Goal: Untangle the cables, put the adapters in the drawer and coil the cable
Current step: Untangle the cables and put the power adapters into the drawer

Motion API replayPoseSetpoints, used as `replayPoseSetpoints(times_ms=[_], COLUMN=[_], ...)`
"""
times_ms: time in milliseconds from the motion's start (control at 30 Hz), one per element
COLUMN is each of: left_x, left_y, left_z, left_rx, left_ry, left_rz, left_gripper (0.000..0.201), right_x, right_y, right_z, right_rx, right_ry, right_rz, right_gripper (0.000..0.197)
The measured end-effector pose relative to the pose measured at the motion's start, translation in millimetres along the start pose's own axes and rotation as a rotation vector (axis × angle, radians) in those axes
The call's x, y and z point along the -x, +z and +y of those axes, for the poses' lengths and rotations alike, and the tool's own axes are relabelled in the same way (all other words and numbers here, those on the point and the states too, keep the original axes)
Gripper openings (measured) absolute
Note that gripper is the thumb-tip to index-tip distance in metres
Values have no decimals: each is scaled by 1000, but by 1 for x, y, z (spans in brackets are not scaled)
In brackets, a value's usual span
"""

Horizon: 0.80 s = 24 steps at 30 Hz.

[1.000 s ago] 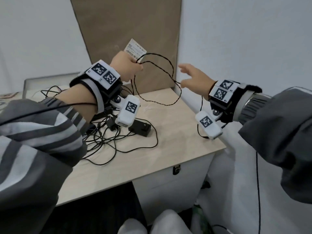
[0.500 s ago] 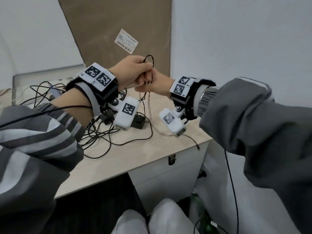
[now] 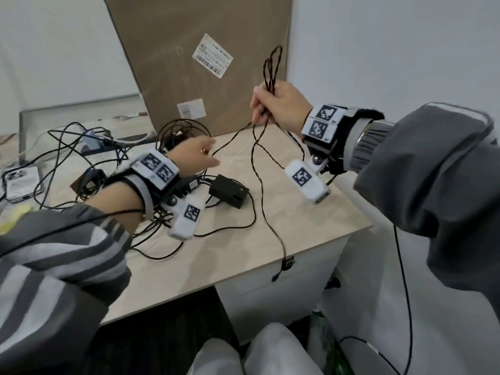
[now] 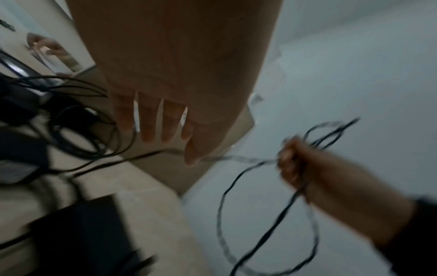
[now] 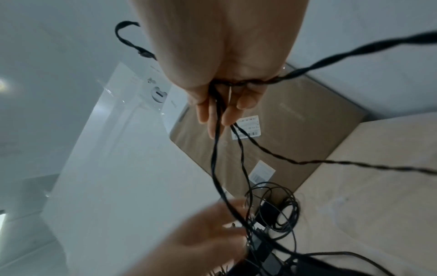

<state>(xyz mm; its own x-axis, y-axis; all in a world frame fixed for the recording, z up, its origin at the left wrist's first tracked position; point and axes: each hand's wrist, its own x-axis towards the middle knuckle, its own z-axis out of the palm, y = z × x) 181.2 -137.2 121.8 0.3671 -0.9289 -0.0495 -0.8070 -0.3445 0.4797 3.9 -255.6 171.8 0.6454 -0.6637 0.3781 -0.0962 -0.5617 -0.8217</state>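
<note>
Two hands working a braided cable (image 3: 259, 169) above a tabletop (image 3: 311, 212) strewn with cables and adapters.

Nearest the viewer, the cable's free end hangs over the tabletop's front edge, its plug in front of the white drawer (image 3: 292, 288). Farther in, a black adapter (image 3: 228, 191) lies flat on the tabletop, with a tangle of black cables (image 3: 89, 169) spread to its left. Just behind the adapter the left hand (image 3: 193, 155) hovers with fingers (image 4: 147, 119) straight and slightly spread, gripping nothing; one strand of the cable passes at its fingertips. Behind and to the right of the adapter, the raised right hand (image 3: 281, 106) has its fingers (image 5: 227, 115) curled round several gathered loops of the cable, which stand above the fist and trail down to the tabletop. Farthest back, a cardboard box (image 3: 189, 55) leans against the wall.
</note>
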Motion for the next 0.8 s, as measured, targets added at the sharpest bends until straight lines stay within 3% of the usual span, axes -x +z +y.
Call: replayPoseSetpoints(times_ms=[67,167,367,467,600,733,800], left_x=[-8,-17,-23,-20,-11,-4,1], left_y=[23,46,71,75,64,37,21], left_z=[-9,-12,-10,-6,1,0,3], left_rx=[-71,92,339,502,550,747,726], left_ry=[-58,-128,-181,-264,-290,-304,-294], left_rz=[-91,-111,-71,-29,162,263,305], left_gripper=[69,69,18,9,15,15,15], right_x=[-4,-6,2,10,24,51,68], right_y=[-5,-14,-33,-43,-63,-82,-85], right_z=[-7,-14,-17,-14,8,47,62], right_rx=[-27,-107,-265,-223,-93,72,148], right_ry=[-31,-77,-94,-72,55,232,354], right_rz=[13,56,139,148,227,187,144], right_gripper=[31,31,29,29,26,18,34])
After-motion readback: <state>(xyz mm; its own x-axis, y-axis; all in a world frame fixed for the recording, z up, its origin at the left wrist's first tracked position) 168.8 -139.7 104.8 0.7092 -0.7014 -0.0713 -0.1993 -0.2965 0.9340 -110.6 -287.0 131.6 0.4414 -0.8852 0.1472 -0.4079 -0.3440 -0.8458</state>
